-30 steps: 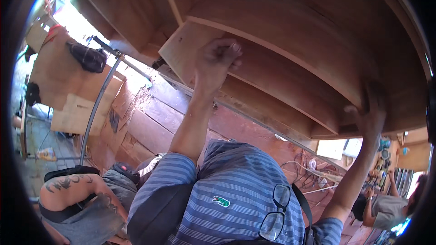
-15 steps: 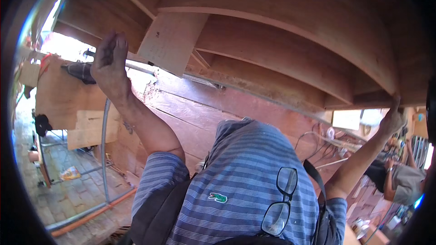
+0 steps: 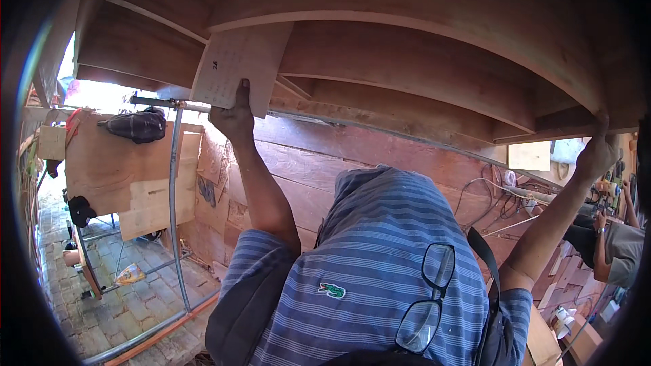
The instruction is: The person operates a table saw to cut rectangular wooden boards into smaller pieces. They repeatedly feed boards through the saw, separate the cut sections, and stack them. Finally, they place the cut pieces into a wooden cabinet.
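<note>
Overhead hangs a large wooden shelf unit (image 3: pixel 407 47) with several boards and compartments. A pale wooden panel (image 3: pixel 237 61) with markings stands between its compartments at the left. My left hand (image 3: pixel 232 118) is closed on this panel's lower end, thumb flat against its face and the other fingers hidden behind it. My right hand (image 3: pixel 598 152) is raised to the unit's lower right corner and closed on the edge there. Its fingertips are mostly hidden.
A metal pipe frame (image 3: pixel 174 196) stands at the left, near a plywood sheet (image 3: pixel 102 169) with a dark bag (image 3: pixel 137 125) on it. Cables (image 3: pixel 481 196) hang along the wooden wall. Another person (image 3: pixel 610 247) works at the far right.
My left hand has moved right from beside the panel and taken hold of its lower end. My right hand stays at the right corner. The view has shifted slightly.
</note>
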The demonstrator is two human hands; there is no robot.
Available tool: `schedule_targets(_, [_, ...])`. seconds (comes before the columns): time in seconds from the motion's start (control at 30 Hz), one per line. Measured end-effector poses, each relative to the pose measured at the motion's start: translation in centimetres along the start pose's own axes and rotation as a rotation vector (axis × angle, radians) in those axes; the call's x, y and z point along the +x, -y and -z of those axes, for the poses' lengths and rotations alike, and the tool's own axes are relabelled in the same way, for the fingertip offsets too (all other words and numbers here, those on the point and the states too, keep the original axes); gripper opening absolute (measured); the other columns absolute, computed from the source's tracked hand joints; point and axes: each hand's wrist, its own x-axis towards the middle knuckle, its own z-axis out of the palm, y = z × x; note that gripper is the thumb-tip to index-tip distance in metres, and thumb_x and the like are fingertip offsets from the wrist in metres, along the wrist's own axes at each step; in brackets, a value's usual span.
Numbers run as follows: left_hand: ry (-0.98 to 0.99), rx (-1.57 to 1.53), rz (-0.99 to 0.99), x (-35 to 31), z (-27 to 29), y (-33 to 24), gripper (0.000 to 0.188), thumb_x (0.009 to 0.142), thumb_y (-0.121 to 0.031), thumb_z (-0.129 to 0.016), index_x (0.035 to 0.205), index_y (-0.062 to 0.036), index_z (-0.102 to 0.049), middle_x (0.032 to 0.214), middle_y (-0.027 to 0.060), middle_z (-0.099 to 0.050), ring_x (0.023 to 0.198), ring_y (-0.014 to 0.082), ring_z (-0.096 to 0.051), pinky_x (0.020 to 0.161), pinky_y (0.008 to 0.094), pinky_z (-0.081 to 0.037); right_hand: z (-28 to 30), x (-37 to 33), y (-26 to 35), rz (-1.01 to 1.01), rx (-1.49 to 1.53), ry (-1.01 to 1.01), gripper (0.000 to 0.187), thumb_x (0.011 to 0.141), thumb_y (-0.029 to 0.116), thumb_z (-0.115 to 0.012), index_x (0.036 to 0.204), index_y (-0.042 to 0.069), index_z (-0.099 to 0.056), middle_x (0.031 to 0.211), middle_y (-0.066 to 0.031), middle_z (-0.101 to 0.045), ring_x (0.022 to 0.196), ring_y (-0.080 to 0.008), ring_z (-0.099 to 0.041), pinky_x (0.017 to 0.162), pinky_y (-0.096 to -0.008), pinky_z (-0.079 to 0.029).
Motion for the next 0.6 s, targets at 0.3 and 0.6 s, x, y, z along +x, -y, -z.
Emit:
schedule_targets(0.3, [-0.014, 0.105, 0.19, -1.0, 0.2, 2.0, 0.042, 0.077, -0.021, -0.087, 0.102, 0.0078, -0.07, 0.1, 0.0155, -0.073, 0.081, 0.0199, -0.068, 0.072, 0.0324, -0.057, -1.1, -1.0, -3.2, 0.195, 0.068, 0.031, 0.017, 0.095, 0.019, -0.067, 0.091, 0.003, -0.063, 0.074, 0.0002, -0.055, 0.067, -0.0102, -0.048, 0.06, -0.0293, -0.042])
schedule_targets(0.6, [-0.123, -0.272, 0.058, -5.8, -2.6, -7.9, 0.023, 0.09, -0.005, -0.07, 0.109, 0.0065, -0.064, 0.103, 0.0155, -0.068, 0.092, 0.0216, -0.066, 0.081, 0.0305, -0.057, -0.5, -6.2, -4.9, -0.064, 0.195, 0.246, 0.029, 0.086, 0.017, -0.077, 0.108, 0.001, -0.067, 0.092, -0.0066, -0.072, 0.083, -0.0125, -0.067, 0.074, -0.0284, -0.053])
